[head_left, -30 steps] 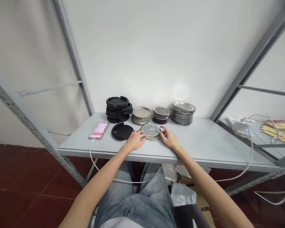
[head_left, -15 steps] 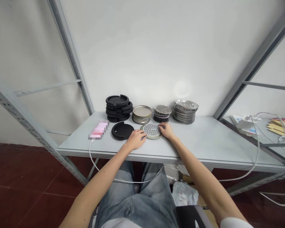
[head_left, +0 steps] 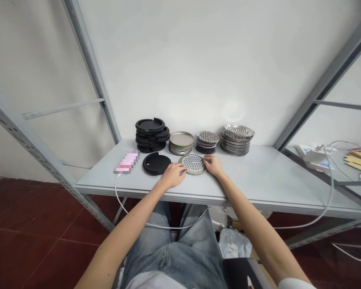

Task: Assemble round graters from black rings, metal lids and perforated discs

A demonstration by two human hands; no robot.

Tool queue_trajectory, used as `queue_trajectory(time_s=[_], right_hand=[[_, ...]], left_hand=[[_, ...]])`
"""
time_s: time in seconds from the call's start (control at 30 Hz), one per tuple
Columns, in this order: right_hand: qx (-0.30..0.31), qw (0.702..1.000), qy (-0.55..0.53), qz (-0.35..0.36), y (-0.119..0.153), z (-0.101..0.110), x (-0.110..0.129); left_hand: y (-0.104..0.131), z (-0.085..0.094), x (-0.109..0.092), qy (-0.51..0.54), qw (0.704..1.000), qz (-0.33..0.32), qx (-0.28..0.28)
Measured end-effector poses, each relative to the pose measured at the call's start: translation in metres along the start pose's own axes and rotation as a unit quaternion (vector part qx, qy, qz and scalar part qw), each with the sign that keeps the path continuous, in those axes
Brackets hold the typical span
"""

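Note:
A round perforated metal grater plate (head_left: 193,163) lies flat on the table, with a metal rim or lid showing around and under it. My left hand (head_left: 174,175) is closed at the left edge of this plate, fingers curled and the thumb close to the rim. At the opposite edge, my right hand (head_left: 212,165) pinches the plate between thumb and fingers. Left of my left hand lies a black round base (head_left: 157,164) with a raised partial rim and a small hole. My fingertips partly hide both edges of the plate.
Along the wall stand stacks of black bases (head_left: 150,136), metal lids (head_left: 181,143), small grater discs (head_left: 207,142) and larger metal rings or graters (head_left: 237,140). A cabled phone (head_left: 127,161) lies on the left. Shelf posts flank the table (head_left: 276,180); a white cable crosses below its front edge.
The whole view has shifted slightly, with the scene a little further right and up. Both hands keep their places at the grater plate's edges.

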State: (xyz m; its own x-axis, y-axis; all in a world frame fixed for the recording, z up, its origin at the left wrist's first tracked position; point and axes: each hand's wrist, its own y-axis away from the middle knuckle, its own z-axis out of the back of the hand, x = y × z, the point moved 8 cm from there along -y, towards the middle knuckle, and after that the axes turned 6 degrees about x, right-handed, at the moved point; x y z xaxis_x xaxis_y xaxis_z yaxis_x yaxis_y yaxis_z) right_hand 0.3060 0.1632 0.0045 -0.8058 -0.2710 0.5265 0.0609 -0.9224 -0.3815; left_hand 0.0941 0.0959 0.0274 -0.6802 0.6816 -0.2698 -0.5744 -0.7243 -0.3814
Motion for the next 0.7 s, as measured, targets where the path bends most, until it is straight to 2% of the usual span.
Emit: queue_trajectory(time_s=[0.17, 0.7], right_hand=[[0.020, 1.000, 0.018, 0.008, 0.001, -0.003, 0.002], [-0.011, 1.000, 0.001, -0.005, 0.011, 0.007, 0.011]], left_hand=[[0.001, 0.000, 0.001, 0.004, 1.000, 0.003, -0.007], [0.000, 0.002, 0.002, 0.016, 1.000, 0.014, -0.006]])
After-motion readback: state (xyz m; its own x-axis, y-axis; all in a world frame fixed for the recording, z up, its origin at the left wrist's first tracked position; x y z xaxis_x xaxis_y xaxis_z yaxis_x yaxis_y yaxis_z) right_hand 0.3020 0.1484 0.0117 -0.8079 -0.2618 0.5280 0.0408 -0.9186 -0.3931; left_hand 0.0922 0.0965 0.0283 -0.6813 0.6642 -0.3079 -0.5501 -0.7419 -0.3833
